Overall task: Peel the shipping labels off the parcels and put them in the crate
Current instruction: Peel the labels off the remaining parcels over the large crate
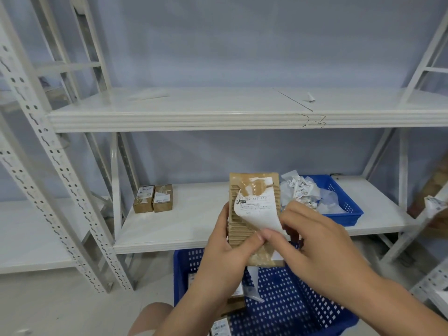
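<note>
My left hand (pixel 225 258) is wrapped round the left edge of a flat brown corrugated-cardboard parcel (pixel 236 229), thumb across its front and fingers behind, holding it upright in front of me. My right hand (pixel 312 241) pinches the loose lower part of the white printed shipping label (pixel 257 212) between thumb and curled fingers. The lower part of the label has come away and bends off the cardboard, while its top is still stuck near the glossy brown tape at the parcel's upper end. The parcel is in the air, in front of the lower shelf of the white metal shelving rack (pixel 194 214). It hangs over the far rim of a large blue perforated plastic crate (pixel 291 299) on the floor by my knee. In that crate I can see a few more brown parcels (pixel 219 326), partly hidden by my forearms. Just beyond my right hand, on the lower shelf, sits a smaller blue perforated tray (pixel 344 197) holding a heap of crumpled white labels and clear film. Well to the left on the same shelf, two small brown labelled cardboard boxes (pixel 152 198) stand side by side, touching. The upper shelf (pixel 169 117) has "2-3" handwritten on its front edge, and a small white object (pixel 310 97) lies on it that I cannot make out.
</note>
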